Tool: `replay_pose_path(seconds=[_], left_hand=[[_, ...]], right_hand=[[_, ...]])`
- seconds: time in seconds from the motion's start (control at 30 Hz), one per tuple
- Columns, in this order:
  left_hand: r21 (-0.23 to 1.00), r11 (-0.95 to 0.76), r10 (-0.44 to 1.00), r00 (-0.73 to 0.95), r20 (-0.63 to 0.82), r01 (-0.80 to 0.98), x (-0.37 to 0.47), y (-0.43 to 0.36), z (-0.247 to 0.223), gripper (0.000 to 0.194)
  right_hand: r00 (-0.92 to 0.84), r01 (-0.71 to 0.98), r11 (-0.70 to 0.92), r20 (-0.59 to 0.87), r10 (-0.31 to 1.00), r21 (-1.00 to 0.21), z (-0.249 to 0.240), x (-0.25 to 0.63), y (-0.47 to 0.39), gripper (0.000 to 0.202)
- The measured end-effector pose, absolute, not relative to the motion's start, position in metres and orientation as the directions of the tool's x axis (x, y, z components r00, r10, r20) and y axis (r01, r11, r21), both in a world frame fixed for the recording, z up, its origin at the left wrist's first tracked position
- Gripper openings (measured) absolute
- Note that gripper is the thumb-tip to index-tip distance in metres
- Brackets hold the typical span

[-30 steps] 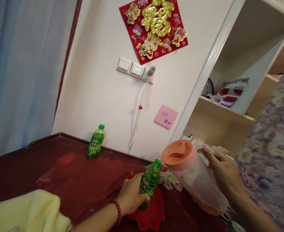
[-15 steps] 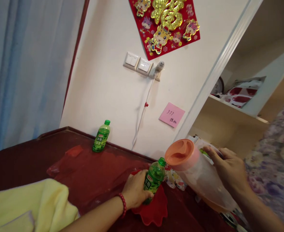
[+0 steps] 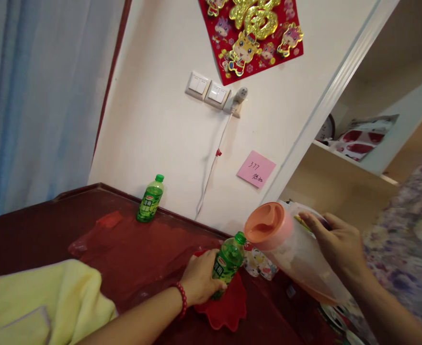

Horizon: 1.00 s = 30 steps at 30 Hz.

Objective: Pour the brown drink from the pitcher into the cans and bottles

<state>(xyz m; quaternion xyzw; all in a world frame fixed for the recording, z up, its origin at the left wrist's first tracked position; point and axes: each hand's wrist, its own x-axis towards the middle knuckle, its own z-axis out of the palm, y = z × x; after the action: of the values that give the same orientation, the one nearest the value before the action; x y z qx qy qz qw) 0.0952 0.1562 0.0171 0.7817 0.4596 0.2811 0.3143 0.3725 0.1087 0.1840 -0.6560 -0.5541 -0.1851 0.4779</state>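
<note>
My left hand [image 3: 200, 279], with a red bead bracelet at the wrist, is wrapped round a green-capped drink bottle [image 3: 228, 258]. The bottle leans to the right over a red scalloped dish [image 3: 228, 309]. On the right, my right hand [image 3: 335, 244] grips the handle of a translucent pitcher [image 3: 300, 263]. The pitcher is tilted to the left, its orange lid [image 3: 264, 223] close beside the bottle's green cap. A second green bottle [image 3: 150, 200] stands upright near the wall.
A yellow cloth [image 3: 52, 297] lies at the front left, and thin red plastic [image 3: 131, 254] covers part of the dark red table [image 3: 24, 239]. Patterned items [image 3: 259, 263] sit behind the dish. Shelves [image 3: 354, 160] and floral fabric [image 3: 408, 235] are at the right.
The pitcher has tipped slightly further, with its lid turned more to the left. The left hand still holds the bottle. The whole view has shifted a little.
</note>
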Motion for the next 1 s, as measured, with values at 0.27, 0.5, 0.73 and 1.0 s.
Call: replay_pose_path(seconds=[0.27, 0.5, 0.73, 1.0], left_hand=[[0.742, -0.387, 0.892, 0.426, 0.151, 0.548, 0.095, 0.157, 0.016, 0.064], [0.740, -0.365, 0.898, 0.423, 0.120, 0.565, 0.094, 0.155, 0.020, 0.063], [0.732, -0.390, 0.891, 0.431, 0.146, 0.558, 0.095, 0.157, 0.015, 0.061], [0.741, -0.407, 0.884, 0.434, 0.173, 0.534, 0.096, 0.159, 0.012, 0.065]], right_hand=[[0.260, 0.917, 0.123, 0.804, 0.535, -0.378, 0.191, 0.368, 0.110, 0.079], [0.241, 0.931, 0.115, 0.818, 0.522, -0.348, 0.196, 0.364, 0.109, 0.080], [0.232, 0.940, 0.098, 0.821, 0.522, -0.328, 0.200, 0.364, 0.109, 0.081], [0.191, 0.952, 0.112, 0.837, 0.513, -0.286, 0.202, 0.362, 0.108, 0.082]])
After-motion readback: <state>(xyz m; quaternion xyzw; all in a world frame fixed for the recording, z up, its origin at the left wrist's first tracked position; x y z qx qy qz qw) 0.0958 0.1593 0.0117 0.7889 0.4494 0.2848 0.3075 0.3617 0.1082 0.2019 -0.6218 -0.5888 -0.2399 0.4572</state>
